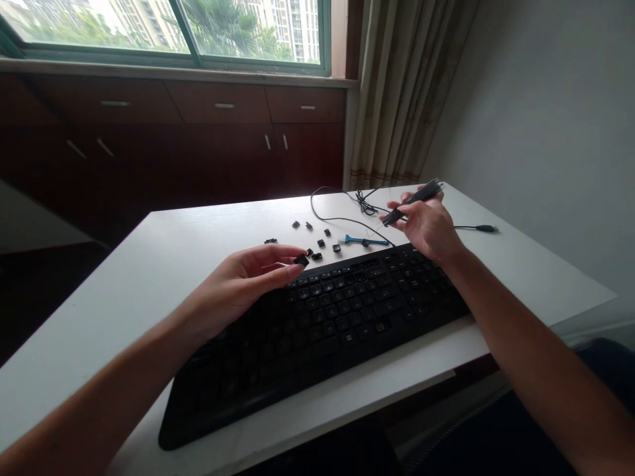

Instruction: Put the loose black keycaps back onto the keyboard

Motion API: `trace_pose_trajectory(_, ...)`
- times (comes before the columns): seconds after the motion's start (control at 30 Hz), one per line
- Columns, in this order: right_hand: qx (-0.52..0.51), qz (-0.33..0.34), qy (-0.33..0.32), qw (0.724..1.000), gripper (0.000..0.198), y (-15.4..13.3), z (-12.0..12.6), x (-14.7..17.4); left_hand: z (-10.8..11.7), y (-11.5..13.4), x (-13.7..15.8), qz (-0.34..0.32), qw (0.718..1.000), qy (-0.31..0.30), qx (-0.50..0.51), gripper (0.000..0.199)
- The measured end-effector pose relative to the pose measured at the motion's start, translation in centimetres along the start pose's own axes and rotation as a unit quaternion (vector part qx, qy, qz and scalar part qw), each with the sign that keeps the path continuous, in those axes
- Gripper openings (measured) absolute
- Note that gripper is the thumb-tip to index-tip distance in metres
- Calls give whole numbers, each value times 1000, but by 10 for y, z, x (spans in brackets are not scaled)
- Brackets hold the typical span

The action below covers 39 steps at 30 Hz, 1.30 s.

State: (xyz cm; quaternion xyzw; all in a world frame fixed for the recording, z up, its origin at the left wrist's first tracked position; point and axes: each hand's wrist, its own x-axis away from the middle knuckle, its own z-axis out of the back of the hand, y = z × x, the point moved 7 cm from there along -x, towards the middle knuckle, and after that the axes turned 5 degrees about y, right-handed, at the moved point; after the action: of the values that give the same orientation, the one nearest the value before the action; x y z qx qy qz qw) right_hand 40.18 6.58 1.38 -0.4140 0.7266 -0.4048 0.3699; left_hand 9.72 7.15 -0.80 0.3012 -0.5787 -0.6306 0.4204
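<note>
My left hand point(253, 274) is closed over the upper left part of the keyboard, pinching a small black keycap point(301, 260) between thumb and fingertips. A black keycap puller point(417, 200) with thin wire loops at its tip is gripped in my right hand point(421, 218), raised above the keyboard's far right side. The wires point down and left, with nothing visible in them. Below both hands lies the black keyboard point(297, 357), set at a slant, with a few keycaps apparently off. My left forearm and hand hide part of its left side.
Several loose black keycaps point(321, 243) are scattered behind the keyboard on the white table point(208, 231). A small blue brush point(367, 240) lies there too. The keyboard's cable point(367, 203) is bundled at the back, its plug point(487, 229) to the right. Cabinets and a window stand beyond.
</note>
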Motion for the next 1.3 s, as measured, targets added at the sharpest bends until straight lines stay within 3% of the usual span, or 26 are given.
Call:
trace_pose_trajectory(0.27, 24, 50, -23, 998, 46, -4, 1, -3, 0, 0, 0, 5, 1000, 9, 10, 35)
trace_pose_trajectory(0.53, 33, 74, -40, 996, 33, -15, -7, 3, 12, 1, -4, -5, 994, 69, 85, 38)
trace_pose_trajectory(0.73, 45, 120, -18, 992, 27, -21, -5, 4, 9, 0, -6, -2, 992, 72, 99, 37)
trace_pose_trajectory(0.97, 29, 61, -1, 998, 26, -15, -1, 1, 7, -1, -5, -4, 993, 77, 84, 37)
trace_pose_trajectory(1.3, 48, 30, 4, 998, 35, -18, 1, 2, 3, 0, -5, -16, 998, 63, 17, 39)
